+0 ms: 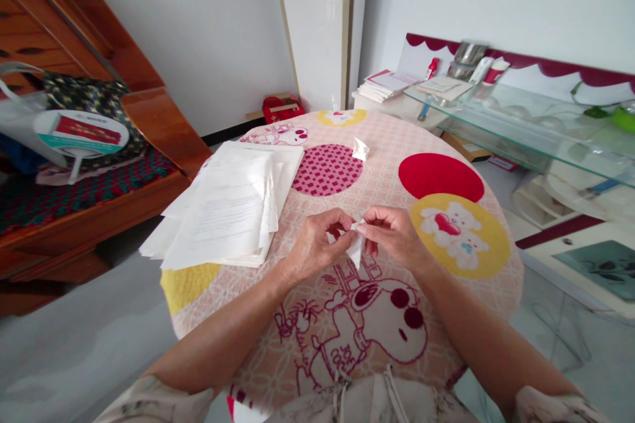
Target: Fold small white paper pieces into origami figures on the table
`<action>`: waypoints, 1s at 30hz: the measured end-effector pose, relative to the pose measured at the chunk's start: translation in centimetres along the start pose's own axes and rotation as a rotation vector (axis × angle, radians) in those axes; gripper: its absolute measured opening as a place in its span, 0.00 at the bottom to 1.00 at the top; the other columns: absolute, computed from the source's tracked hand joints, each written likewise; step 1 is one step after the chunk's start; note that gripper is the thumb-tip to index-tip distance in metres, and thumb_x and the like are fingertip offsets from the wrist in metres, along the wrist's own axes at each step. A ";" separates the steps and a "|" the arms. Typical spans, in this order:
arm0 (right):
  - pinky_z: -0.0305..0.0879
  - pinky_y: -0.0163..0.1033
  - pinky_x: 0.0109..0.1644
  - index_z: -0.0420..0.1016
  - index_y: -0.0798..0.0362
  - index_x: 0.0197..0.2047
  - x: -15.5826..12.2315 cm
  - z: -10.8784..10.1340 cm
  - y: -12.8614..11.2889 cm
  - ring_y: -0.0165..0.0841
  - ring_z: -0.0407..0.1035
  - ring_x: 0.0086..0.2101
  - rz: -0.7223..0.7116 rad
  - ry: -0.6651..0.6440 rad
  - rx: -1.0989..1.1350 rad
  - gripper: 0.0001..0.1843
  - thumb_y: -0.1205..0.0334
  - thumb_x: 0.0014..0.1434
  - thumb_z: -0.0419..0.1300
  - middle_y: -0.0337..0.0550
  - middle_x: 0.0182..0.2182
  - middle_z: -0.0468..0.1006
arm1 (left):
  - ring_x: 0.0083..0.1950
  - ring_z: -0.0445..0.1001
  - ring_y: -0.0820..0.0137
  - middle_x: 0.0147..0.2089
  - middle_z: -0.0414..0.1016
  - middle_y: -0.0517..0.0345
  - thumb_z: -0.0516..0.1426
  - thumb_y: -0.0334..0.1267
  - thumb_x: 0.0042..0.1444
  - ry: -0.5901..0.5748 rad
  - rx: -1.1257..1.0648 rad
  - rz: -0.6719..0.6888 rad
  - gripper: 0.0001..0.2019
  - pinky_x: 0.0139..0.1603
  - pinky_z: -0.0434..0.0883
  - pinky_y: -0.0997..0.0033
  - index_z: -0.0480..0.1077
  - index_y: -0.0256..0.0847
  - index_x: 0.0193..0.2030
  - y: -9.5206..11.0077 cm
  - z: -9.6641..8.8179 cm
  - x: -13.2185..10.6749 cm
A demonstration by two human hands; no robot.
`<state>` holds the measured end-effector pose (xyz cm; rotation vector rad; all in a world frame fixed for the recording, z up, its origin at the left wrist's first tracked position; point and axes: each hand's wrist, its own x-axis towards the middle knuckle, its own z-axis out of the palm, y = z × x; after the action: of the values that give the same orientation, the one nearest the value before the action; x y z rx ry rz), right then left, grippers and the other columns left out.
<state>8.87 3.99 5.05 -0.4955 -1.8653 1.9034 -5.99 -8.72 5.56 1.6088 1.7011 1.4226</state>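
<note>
My left hand (317, 241) and my right hand (391, 232) meet over the middle of a round table (446, 277) covered with a pink cartoon-print cloth. Both pinch one small folded piece of white paper (355, 248), which hangs down between the fingers just above the cloth. A stack of white paper sheets (231, 208) lies to the left of my left hand. Farther back on the table sits another small folded white paper (360, 149).
A wooden bench (99, 165) with a dark cushion, bags and a round fan stands to the left. To the right is a glass shelf unit (526, 125) holding books, a metal cup and small items. A white door panel (315, 26) stands behind the table.
</note>
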 end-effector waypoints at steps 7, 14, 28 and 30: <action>0.62 0.29 0.18 0.72 0.53 0.26 0.0 0.0 0.1 0.26 0.67 0.15 0.004 0.035 -0.104 0.12 0.56 0.55 0.67 0.35 0.16 0.73 | 0.30 0.69 0.75 0.31 0.75 0.59 0.61 0.42 0.64 -0.017 -0.059 -0.041 0.11 0.31 0.65 0.75 0.73 0.37 0.34 -0.4 -0.1 0.2; 0.61 0.30 0.18 0.71 0.52 0.23 0.0 0.2 0.1 0.26 0.65 0.16 -0.010 0.099 -0.129 0.08 0.61 0.50 0.63 0.33 0.16 0.71 | 0.31 0.67 0.74 0.30 0.73 0.59 0.57 0.45 0.67 -0.218 -0.165 -0.088 0.14 0.32 0.62 0.74 0.76 0.35 0.39 -2.0 -0.7 0.9; 0.58 0.31 0.19 0.73 0.52 0.25 0.1 -0.5 0.6 0.26 0.63 0.16 0.031 0.034 -0.165 0.02 0.65 0.47 0.61 0.33 0.16 0.70 | 0.28 0.62 0.76 0.26 0.70 0.62 0.62 0.41 0.61 -0.175 -0.205 -0.121 0.11 0.30 0.58 0.74 0.75 0.36 0.30 -1.9 -0.5 0.9; 0.57 0.31 0.20 0.73 0.53 0.24 0.0 -0.3 0.6 0.26 0.63 0.17 0.010 0.032 -0.169 0.05 0.63 0.50 0.61 0.33 0.17 0.70 | 0.28 0.62 0.76 0.26 0.70 0.61 0.62 0.42 0.60 -0.173 -0.216 -0.136 0.12 0.30 0.58 0.74 0.76 0.35 0.30 -2.0 -0.5 0.9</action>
<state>8.99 4.29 4.39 -0.5870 -2.0164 1.7413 -7.62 -7.78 4.41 1.4266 1.4748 1.3107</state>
